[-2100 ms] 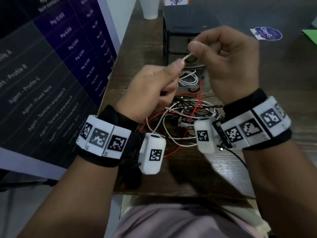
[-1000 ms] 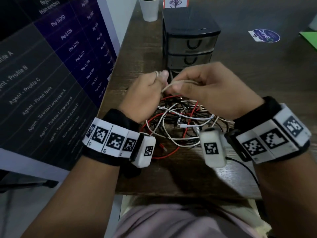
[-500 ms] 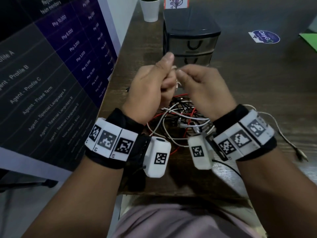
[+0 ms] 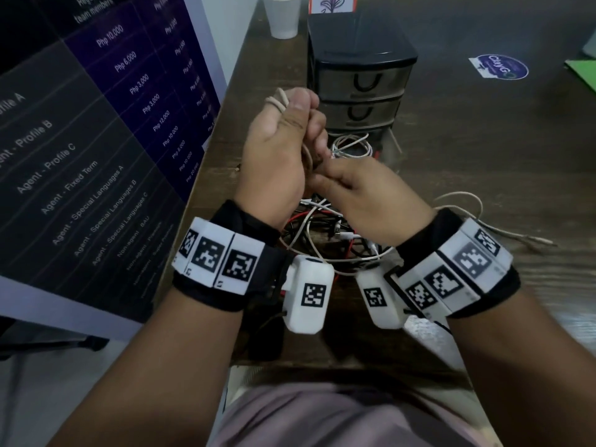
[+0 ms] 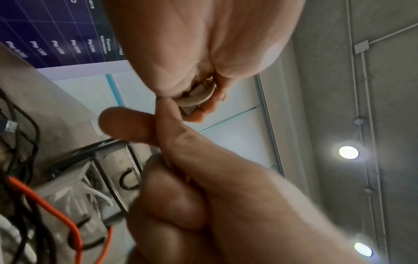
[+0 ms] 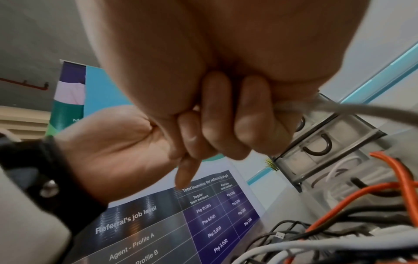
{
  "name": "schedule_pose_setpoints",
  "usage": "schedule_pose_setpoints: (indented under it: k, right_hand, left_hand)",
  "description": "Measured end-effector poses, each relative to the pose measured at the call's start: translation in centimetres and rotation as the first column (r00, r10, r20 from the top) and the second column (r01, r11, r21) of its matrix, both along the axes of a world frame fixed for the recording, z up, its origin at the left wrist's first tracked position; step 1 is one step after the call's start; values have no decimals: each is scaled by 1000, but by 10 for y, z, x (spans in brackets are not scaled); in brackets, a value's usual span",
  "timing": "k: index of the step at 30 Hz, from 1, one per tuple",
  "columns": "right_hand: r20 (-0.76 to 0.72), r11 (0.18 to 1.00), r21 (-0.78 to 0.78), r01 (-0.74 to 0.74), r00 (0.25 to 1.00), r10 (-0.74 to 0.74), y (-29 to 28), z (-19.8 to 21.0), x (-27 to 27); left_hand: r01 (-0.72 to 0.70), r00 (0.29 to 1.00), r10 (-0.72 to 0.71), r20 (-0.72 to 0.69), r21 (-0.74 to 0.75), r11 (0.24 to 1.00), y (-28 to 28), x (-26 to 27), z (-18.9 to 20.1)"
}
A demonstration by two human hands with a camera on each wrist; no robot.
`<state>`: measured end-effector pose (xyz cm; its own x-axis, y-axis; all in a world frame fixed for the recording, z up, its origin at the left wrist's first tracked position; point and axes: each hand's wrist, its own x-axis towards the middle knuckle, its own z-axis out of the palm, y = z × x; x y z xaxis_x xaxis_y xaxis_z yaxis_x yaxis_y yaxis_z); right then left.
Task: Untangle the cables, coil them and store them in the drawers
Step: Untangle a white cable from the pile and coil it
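A beige cable (image 4: 279,100) is looped over the raised fingers of my left hand (image 4: 306,114), which grips the small coil (image 5: 196,94). Just below it, my right hand (image 4: 322,177) pinches the same cable (image 6: 353,109). The slack runs behind my right wrist, and its plug end (image 4: 541,241) lies on the table to the right. A tangle of white, red and black cables (image 4: 322,233) lies under both hands. The dark drawer unit (image 4: 361,75) stands behind; its bottom drawer is open and holds a white cable coil (image 4: 351,145).
A wooden table (image 4: 483,150) carries everything. A large printed banner (image 4: 96,140) runs along its left edge. A white cup (image 4: 283,17) stands behind the drawers. A round sticker (image 4: 501,67) and a green sheet (image 4: 583,71) lie at the far right.
My left hand has turned upright with cable loops over its fingers. The right hand dropped below it along the cable, and the free plug end slid closer.
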<state>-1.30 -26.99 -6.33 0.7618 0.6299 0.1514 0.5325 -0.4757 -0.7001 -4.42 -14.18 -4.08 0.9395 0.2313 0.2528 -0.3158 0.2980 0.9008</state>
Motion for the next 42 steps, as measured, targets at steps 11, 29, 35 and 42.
schedule_pose_setpoints:
  k: [11, 29, 35, 42]
  right_hand:
    - [-7, 998, 3, -60, 998, 61, -20, 40, -13]
    - [59, 805, 539, 248, 942, -330, -3, 27, 7]
    - [29, 893, 390, 223, 967, -254, 5, 7, 7]
    - [0, 949, 279, 147, 988, -154, 8, 0, -6]
  left_hand:
    - [-43, 980, 175, -92, 765, 643, 15, -5, -15]
    - [210, 976, -182, -123, 280, 937, -4, -17, -5]
    - [225, 974, -226, -2, 72, 972, -3, -17, 5]
    - [236, 971, -220, 98, -210, 949, 0, -16, 9]
